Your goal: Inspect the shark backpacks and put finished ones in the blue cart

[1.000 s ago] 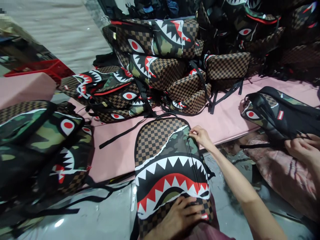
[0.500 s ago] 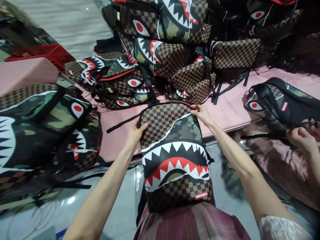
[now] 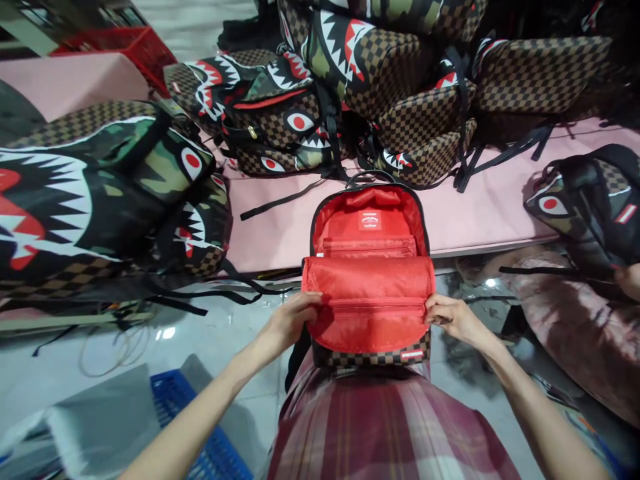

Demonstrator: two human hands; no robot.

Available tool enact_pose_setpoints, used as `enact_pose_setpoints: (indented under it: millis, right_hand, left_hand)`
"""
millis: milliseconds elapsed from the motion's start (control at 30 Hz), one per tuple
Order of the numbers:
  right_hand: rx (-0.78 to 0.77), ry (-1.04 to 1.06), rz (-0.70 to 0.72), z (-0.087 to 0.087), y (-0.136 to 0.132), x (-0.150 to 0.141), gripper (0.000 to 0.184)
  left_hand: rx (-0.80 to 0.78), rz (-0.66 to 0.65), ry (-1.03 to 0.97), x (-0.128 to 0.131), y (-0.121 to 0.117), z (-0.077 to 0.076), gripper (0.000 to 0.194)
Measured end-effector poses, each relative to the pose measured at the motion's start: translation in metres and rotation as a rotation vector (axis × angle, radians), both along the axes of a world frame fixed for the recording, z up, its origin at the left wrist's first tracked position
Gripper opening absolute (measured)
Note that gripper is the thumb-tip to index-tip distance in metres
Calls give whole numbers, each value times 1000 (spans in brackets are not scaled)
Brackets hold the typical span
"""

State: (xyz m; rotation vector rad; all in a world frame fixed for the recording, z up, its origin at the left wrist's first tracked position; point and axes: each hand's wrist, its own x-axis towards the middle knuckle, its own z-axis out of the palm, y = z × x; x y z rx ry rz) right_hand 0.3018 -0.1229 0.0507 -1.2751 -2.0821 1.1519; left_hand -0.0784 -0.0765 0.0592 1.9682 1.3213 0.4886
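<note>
A checkered backpack (image 3: 370, 267) rests on my lap against the table edge, its front panel folded down toward me. The red lining shows, with a label, a zipped pocket and a mesh pocket inside. My left hand (image 3: 293, 320) grips the left edge of the lowered panel, thumb and fingers closed on it. On the opposite edge, my right hand (image 3: 453, 319) pinches the panel near its zipper. The shark-mouth print on the panel's outside is hidden.
Several shark-print backpacks (image 3: 390, 73) are piled on the pink table (image 3: 280, 233). A large camouflage backpack (image 3: 125, 180) lies to the left. A co-worker's hand (image 3: 627, 280) is by another backpack (image 3: 585, 200) at right. A blue basket (image 3: 200, 427) stands on the floor.
The backpack was closed with its shark-mouth front showing; now it is unzipped and its panel is folded down. Both my hands have moved from its top down to the panel's sides.
</note>
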Motion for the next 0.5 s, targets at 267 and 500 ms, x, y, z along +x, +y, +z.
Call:
enact_pose_setpoints:
  millis: [267, 500]
  right_hand:
    - [44, 37, -15, -10, 2, -4, 19]
    - [-204, 87, 116, 36, 6, 11, 17]
  left_hand:
    - [84, -103, 21, 47, 99, 38, 28]
    - [-168, -465, 246, 123, 133, 2, 38]
